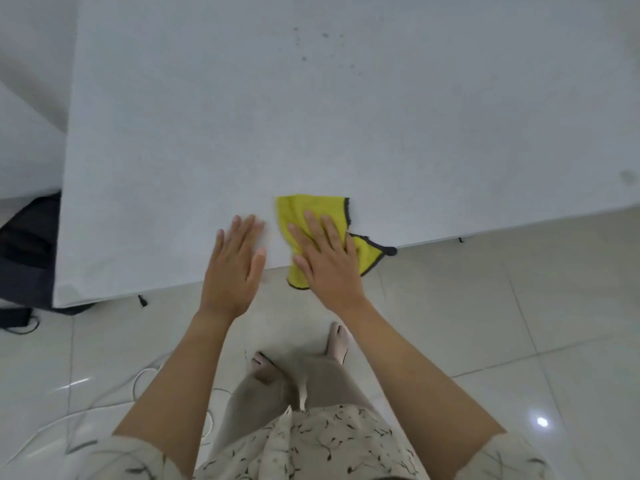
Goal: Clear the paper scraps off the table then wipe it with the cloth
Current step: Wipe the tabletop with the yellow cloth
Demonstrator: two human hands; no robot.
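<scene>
Wiping near the tabletop's front edge.
The right hand (325,258) presses the cloth (313,216) flat, fingers straight and spread; the left hand (235,261) rests open beside it on the tabletop (207,133). Part of the cloth overhangs the edge and could slip to the floor (485,323). No scraps show; dark specks (304,58) lie far off, and cables (145,375) trail underfoot.

The cloth (313,216) under my right hand (327,263) is yellow with dark grey edging. The surface (242,116) is white with faint dark specks. My top (332,441) is cream, patterned with black marks. The floor (485,306) is glossy off-white tile.
</scene>
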